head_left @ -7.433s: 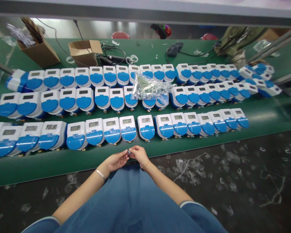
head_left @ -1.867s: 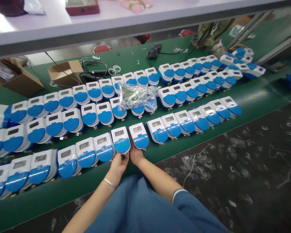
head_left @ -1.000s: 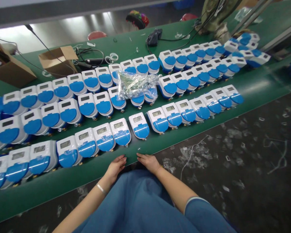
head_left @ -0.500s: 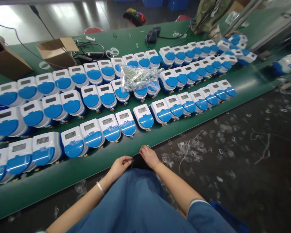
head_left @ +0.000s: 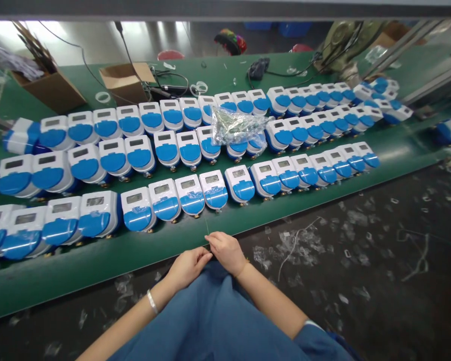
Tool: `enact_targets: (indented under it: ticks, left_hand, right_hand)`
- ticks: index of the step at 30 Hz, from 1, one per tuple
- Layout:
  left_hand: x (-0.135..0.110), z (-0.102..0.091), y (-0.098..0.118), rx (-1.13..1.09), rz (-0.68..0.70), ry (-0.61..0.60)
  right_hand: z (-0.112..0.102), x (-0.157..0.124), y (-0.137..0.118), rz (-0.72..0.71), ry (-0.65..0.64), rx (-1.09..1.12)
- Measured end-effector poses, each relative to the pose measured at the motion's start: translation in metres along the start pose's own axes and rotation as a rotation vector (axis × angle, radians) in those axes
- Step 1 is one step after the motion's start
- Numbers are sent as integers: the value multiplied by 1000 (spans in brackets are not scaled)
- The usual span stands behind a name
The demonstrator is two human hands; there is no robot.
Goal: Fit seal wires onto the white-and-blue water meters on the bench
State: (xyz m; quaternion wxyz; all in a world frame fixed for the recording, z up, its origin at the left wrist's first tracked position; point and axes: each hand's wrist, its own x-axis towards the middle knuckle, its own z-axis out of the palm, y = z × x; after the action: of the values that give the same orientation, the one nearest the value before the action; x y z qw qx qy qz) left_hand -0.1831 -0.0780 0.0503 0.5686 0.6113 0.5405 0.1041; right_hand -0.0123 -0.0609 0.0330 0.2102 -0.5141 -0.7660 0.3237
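Both my hands meet at the table's front edge. My right hand [head_left: 227,250] has thumb and fingertips pinched on a thin wire [head_left: 207,226], whose fine end sticks up toward the meters. My left hand [head_left: 190,265], with a pale bracelet on its wrist, is closed just beside it, fingertips pressed together. What lies between those left fingers is too small to make out. Closest to my hands, in the front row, stand a white-and-blue water meter [head_left: 213,189] with a small display and another such meter [head_left: 240,184] right of it.
Several meters stand in three rows along the green table [head_left: 165,240]. A clear plastic bag [head_left: 236,125] of thin greenish pieces lies on the middle rows. Behind are an open cardboard box [head_left: 124,82] and cables. Plastic scraps [head_left: 300,248] litter the dark floor.
My right hand has shifted left, closer to my left hand, and the wire end now shows above its fingertips. The head view has tilted up and turned left, so the meters appear further right.
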Motion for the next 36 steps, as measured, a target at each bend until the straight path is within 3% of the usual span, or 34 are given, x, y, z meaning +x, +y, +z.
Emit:
enact_targets:
  ticks: [2,4,8,12,14,19,24,36]
  left_hand:
    - [-8,-7,1,-47,9,-50]
    - [-14,-12,-3,-164,-21,-110]
    - [-10,-14,-21,-434,-205,-159]
    - [19,-9,-37,-755,-402,122]
    - [37,-9,-38,-916,-470,251]
    - [72,-15,-29,-1187,-459,367]
    - [87,-19,-27,-1361,-445,404]
    - [85,-17,-26,-1305,-444,444]
  right_hand:
    - [-4,2,5,-9,29,-68]
    - [-9,7,10,60,150,-48]
    - [-8,26,14,240,387,152]
    - [12,49,12,497,473,572]
    - [24,57,11,554,481,668]
    - [37,66,5,454,440,571]
    - [35,67,-1,377,389,470]
    - [34,72,4,334,314,320]
